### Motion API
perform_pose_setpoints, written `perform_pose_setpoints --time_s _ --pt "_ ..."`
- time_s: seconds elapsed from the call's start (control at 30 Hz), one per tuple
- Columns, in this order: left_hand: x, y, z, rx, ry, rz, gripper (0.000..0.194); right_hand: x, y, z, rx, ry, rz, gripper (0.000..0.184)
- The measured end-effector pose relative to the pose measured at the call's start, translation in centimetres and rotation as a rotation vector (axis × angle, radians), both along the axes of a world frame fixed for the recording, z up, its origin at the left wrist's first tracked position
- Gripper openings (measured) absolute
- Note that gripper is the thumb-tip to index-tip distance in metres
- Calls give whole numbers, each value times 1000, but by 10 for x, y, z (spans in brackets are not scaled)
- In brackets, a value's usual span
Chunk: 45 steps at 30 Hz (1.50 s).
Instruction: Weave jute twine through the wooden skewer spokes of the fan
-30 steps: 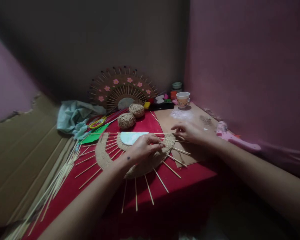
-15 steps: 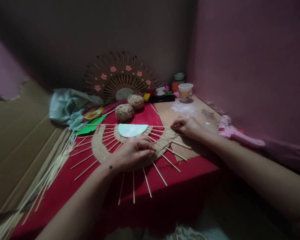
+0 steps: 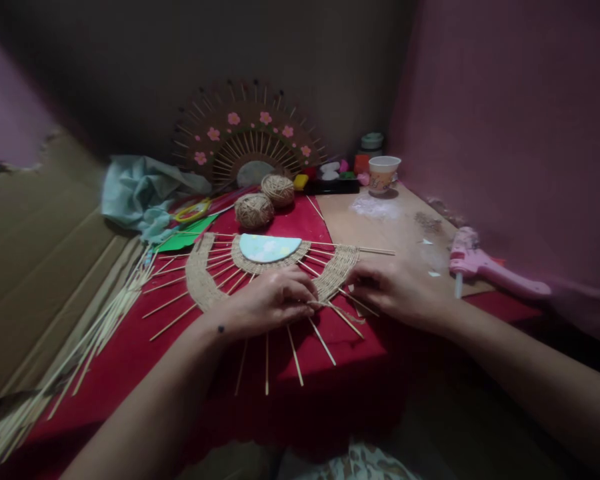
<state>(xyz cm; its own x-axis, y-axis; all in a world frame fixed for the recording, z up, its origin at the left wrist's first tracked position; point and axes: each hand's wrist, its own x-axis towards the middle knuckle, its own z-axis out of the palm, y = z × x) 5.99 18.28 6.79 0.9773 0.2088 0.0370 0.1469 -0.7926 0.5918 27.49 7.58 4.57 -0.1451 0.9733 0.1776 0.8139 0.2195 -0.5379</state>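
A half-round frame of thin sticks lies on the red cloth. A light blue half-disc (image 3: 270, 247) sits at its centre, and an outer band of woven twine (image 3: 199, 273) crosses the sticks. My left hand (image 3: 275, 300) rests over the lower part of the band, thumb and fingers pinched on a strand of twine (image 3: 347, 315) whose loose end trails right. My right hand (image 3: 405, 293) is closed at the band's right edge, its fingertips against the outer stick ends (image 3: 367, 307). What those fingers grip is hidden.
Two twine balls (image 3: 254, 211) sit behind the frame, before a flowered stick fan (image 3: 247, 137). A paper cup (image 3: 383, 177) and a pink glue gun (image 3: 500, 267) are on the right. Loose sticks (image 3: 110, 320), green sheet (image 3: 187, 237) and pale cloth (image 3: 140, 193) lie left.
My right hand has moved down along the band's right edge, from its top corner to the lower stick ends. My left hand stays on the band. The view has shifted slightly.
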Motion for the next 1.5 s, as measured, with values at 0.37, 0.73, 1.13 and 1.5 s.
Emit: perform_pose_setpoints --time_s 0.37,0.73,1.13,1.5 --pt "-4 -23 -6 172 -13 -40 21 -4 3 -6 72 -114 121 16" --pt "-4 -85 -28 391 -147 7 23 -8 9 -18 209 -327 157 19" --pt "4 -118 -35 358 -388 26 21 -10 15 -29 248 -316 84 24" --pt "10 -125 -48 439 -401 2 26 -11 14 -2 49 -130 105 26"
